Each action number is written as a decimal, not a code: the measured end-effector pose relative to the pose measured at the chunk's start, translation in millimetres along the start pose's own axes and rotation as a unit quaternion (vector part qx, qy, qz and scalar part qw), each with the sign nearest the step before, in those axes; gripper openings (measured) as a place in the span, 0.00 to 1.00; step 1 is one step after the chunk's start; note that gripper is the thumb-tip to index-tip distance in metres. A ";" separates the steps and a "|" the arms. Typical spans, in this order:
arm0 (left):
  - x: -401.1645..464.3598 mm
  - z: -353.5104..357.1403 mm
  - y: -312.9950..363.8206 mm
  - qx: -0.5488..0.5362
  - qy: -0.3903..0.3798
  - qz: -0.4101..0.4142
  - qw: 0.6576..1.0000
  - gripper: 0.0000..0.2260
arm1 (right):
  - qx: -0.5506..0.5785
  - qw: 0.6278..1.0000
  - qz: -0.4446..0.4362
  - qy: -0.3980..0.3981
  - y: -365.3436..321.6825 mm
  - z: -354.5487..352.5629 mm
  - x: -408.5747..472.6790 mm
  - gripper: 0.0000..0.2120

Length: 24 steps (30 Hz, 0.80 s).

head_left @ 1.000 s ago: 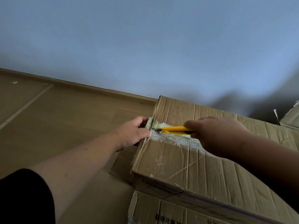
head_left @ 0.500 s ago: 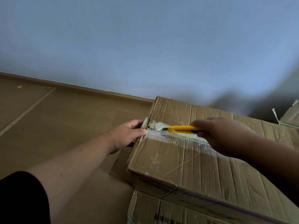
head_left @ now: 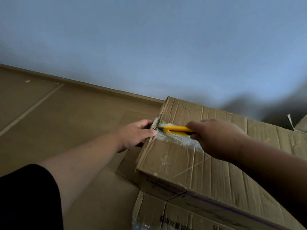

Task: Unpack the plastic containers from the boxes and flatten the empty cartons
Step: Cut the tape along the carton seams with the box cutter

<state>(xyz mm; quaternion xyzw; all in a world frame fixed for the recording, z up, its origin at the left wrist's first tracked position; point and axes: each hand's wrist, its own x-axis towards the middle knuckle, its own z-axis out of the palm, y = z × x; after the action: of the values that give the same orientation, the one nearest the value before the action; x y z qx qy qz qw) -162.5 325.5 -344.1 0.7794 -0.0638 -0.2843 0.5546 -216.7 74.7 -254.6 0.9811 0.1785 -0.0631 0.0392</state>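
On the floor by the pale blue wall (head_left: 149, 39), seen from my head camera, the creased brown cardboard carton (head_left: 207, 163) sits on top of another printed cardboard box (head_left: 166, 216), its top flaps sealed by a strip of clear, whitened packing tape (head_left: 181, 141). My right hand (head_left: 217, 138) is clenched around the handle of the yellow plastic utility knife (head_left: 177, 129), whose tip lies in the tape at the carton's far-left edge. My left hand (head_left: 136, 134) braces that same end, thumb pressed on the top edge, the fingers over the side and mostly hidden.

Compared with half a second ago, the blade tip has travelled left along the seam and now meets the torn, ragged corner just beside my left thumb; the carton has also turned a little toward me. I judge the cut along this stretch of tape is nearly finished, so the flaps should soon lift. No plastic containers are visible; I take them to be inside the closed carton. With the blade this close to my thumb, a slip is the risk.
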 end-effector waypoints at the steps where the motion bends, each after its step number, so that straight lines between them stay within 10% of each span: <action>1: -0.3 -0.4 -0.1 0.005 -0.002 -0.001 1.000 0.20 | -0.003 1.000 -0.005 -0.003 -1.4 -1.2 0.7 0.10; 24: -1.4 8.0 10.5 0.179 0.048 0.024 0.982 0.14 | -0.128 0.991 -0.024 -0.022 -22.0 -22.1 9.6 0.04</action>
<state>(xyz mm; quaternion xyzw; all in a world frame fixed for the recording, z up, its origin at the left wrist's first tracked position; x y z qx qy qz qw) -165.5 315.6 -335.9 0.8772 -0.1057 -0.2171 0.4151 -213.1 100.7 -235.3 0.9618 0.2073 -0.0624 0.1673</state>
